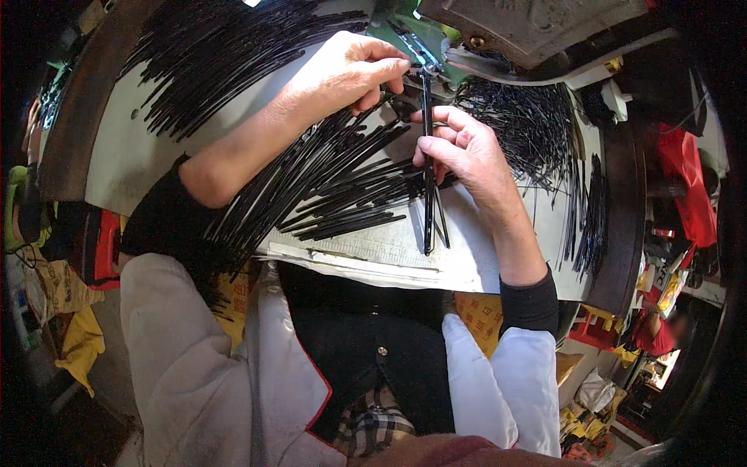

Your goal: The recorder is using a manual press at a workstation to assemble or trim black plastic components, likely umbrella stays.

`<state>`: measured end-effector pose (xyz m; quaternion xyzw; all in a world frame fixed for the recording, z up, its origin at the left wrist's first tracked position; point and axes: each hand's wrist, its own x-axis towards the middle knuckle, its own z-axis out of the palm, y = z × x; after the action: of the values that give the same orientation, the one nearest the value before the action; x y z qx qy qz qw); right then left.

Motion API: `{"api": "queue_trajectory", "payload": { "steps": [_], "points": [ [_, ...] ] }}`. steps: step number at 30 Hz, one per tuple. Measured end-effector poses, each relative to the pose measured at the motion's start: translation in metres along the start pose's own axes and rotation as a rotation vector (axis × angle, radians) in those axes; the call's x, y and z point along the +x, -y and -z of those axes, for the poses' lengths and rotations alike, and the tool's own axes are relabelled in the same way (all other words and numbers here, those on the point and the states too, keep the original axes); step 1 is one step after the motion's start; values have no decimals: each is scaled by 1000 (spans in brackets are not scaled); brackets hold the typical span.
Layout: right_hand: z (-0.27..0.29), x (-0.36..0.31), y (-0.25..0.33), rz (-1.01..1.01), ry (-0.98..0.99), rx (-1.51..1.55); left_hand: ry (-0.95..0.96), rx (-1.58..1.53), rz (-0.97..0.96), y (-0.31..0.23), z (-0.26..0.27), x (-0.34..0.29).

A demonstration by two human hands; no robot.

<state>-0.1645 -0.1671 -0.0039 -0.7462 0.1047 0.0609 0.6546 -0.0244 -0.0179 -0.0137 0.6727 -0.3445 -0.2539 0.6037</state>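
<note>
A long, glossy black strip (429, 198) stands nearly upright in the picture, pinched between the thumb and fingers of my right hand (465, 149). Its far end reaches a brightly lit metal machine part (424, 56). Close to that end is my left hand (359, 76), its fingers curled and thumb pressed in; what lies between the fingertips is too small to tell. Beneath both wrists, loose black strips (342, 206) lie fanned across the pale worktable (373, 253). A thinner black strip (443, 222) slants beside the held one.
A dense heap of black strips (210, 66) covers the far left, and thin black pieces (517, 128) pile up at the right. A heavy metal machine body (537, 27) overhangs the far right. Dark raised edges (622, 226) flank the table. Another person (657, 333) is in the right background.
</note>
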Motion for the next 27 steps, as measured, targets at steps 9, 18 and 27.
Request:
{"api": "queue_trajectory", "payload": {
  "steps": [9, 18, 27],
  "points": [
    [1, 4, 1, 36, -3, 98, 80, -199, 24, -2, -5, -2],
    [3, 1, 7, 19, 11, 117, 73, -256, 37, -5, -8, 2],
    [5, 4, 4, 35, -27, 180, 65, -240, 25, -4, -11, 8]
  ]
}}
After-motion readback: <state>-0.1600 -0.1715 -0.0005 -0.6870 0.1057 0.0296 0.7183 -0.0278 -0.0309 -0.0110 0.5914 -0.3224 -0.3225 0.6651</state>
